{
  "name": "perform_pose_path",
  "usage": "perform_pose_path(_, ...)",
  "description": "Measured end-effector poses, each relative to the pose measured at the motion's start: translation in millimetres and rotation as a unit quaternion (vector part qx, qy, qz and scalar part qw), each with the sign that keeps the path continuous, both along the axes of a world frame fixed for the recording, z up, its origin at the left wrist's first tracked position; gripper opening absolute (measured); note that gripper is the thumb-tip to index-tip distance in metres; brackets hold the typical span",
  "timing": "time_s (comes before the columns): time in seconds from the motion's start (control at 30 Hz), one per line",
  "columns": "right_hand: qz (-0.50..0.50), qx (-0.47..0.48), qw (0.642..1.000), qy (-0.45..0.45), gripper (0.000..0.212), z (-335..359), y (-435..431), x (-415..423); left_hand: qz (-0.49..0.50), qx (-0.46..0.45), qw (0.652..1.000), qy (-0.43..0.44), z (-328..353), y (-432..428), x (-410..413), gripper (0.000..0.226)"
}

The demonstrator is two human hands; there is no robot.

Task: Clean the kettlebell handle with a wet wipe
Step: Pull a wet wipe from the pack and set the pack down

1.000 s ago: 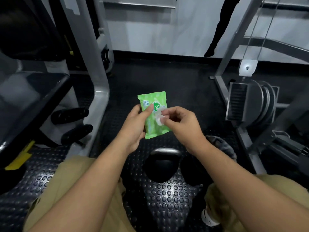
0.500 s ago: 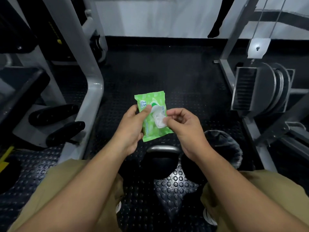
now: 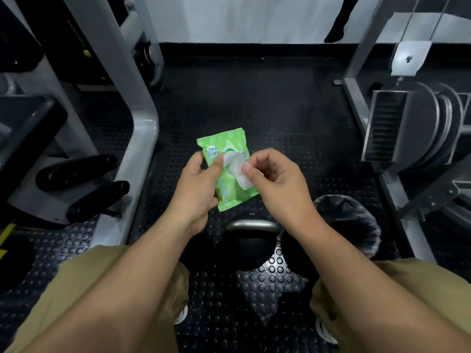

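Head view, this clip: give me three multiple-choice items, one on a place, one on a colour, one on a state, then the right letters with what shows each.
1. Where is the kettlebell?
A. on the floor between the person's knees
B. on the bench at the left
C. in the right hand

2. What colour is the wipe pack?
A. blue
B. green
C. red

3. What state is the wipe pack in?
A. sealed and lying on the floor
B. empty and crumpled
C. held up, flap peeled back, a white wipe showing

Answers:
1 A: it stands on the studded floor mat below both hands.
2 B: its wrapper is bright green.
3 C: the left hand grips the pack while the right hand pinches at the wipe.
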State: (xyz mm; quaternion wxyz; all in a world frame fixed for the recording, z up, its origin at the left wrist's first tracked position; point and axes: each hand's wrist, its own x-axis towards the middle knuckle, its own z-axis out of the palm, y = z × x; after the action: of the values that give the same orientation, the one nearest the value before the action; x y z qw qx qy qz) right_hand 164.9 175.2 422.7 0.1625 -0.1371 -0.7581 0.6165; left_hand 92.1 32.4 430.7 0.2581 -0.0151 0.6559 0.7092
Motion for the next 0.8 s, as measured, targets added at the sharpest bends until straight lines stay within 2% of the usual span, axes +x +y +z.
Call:
perform_pose_path(0.2, -0.007, -0.032, 0.998, 0.052, 0.005, 7, 0, 4, 0.005, 0.003, 1.0, -0.01, 2, -1, 1, 0.018)
perform_pose_path(0.37, -0.05, 0.007, 0.994, 0.101, 0.005, 15, 2, 7, 0.022, -0.008, 1.0, -0.02, 1, -6, 1, 0.021)
perform_pose_path(0.6, -0.09, -0.028, 0.994, 0.05, 0.01, 13, 13, 5, 0.001, -0.003, 0.999, -0.053, 6, -9, 2, 0.022)
perform_pose_path(0.8, -0.236, -0.115, 0.965, 0.007, 0.015, 1, 48, 0, -0.051, 0.03, 0.996, -0.067, 14, -14, 1, 0.026)
